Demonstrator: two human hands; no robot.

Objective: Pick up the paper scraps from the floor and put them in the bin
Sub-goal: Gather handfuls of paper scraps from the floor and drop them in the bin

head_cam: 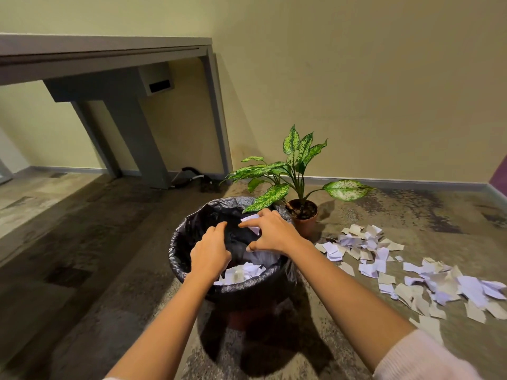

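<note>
paper scraps (428,272) mostly lie on the carpet right of the bin (192,270); over it your right hand (274,233) pinches one, your left hand (210,252) loose, so drop it, then gather more.

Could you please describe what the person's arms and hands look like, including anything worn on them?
Both hands, left hand and right hand, are bare: no gloves, rings or watch are visible. The forearms are uncovered. A pale pink knitted sleeve is pushed up the right arm; a sliver of similar fabric shows at the left arm's bottom edge.
</note>
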